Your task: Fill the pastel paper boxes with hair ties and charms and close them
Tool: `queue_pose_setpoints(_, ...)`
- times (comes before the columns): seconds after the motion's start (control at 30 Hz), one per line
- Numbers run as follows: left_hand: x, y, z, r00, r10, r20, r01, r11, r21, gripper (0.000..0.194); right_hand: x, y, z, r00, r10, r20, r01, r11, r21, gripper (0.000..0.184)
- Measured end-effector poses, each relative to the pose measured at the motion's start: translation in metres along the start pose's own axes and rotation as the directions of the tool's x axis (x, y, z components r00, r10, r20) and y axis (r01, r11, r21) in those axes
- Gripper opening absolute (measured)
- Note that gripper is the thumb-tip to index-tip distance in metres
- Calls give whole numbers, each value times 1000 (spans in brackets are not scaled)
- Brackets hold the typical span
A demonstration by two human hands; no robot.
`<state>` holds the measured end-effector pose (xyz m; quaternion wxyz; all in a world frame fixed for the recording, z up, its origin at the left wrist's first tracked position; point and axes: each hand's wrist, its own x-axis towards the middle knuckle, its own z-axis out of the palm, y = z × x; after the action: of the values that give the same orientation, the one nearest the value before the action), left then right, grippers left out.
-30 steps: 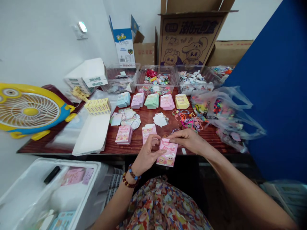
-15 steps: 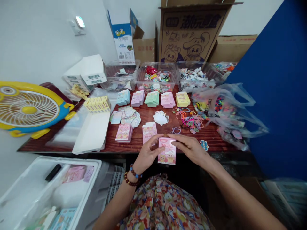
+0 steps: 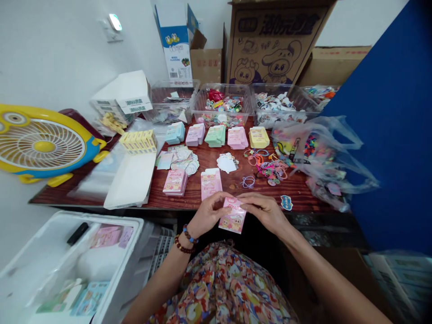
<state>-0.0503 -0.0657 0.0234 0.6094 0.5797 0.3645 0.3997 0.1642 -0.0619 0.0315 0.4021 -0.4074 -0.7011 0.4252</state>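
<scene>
My left hand [image 3: 209, 214] and my right hand [image 3: 263, 212] both pinch a small pink printed cardboard box [image 3: 233, 217] at the table's front edge, their fingertips on its top end. Just beyond them stands a flat pink box [image 3: 211, 183], not touching my hands. To its left lies a stack of pink boxes [image 3: 175, 182]. Further back are pastel stacks of flat cartons, including a mint one [image 3: 215, 136], and a yellow one [image 3: 258, 137]. Coloured rubber bands [image 3: 268, 167] lie to the right.
The dark wooden table [image 3: 232, 184] holds clear tubs of small trinkets [image 3: 222, 105] along its back. A yellow fan [image 3: 43, 144] is at left, a white foam bin [image 3: 81, 265] below left, a plastic bag [image 3: 320, 157] at right, and cardboard cartons [image 3: 276, 45] behind.
The pink box has tilted in my hands, its top end now leaning right, and my fingers have shifted along its top. The view has tipped slightly, so the table sits higher.
</scene>
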Motion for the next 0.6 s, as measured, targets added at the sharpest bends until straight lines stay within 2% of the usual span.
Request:
queue_pose_setpoints(0.2,0,-6,2,999,-22,-31,22,1000,-1,38,-5,12,7,969,247,-1,-244,959,146,31)
queue_pose_setpoints(0.33,-5,-16,10,992,6,-124,13,989,149,43,-4,16,15,963,268,-27,-259,948,183,29)
queue_pose_setpoints(0.43,-11,-21,8,989,-17,-146,50,974,221,37,-1,19,19,955,292,46,-295,930,218,29)
queue_pose_setpoints(0.53,-17,-12,-17,975,-23,-219,71,975,212,44,12,26,21,939,311,149,-341,903,263,32)
queue_pose_setpoints(0.6,-20,3,-49,928,40,-370,55,969,242,49,29,31,22,942,304,144,-330,918,219,35)
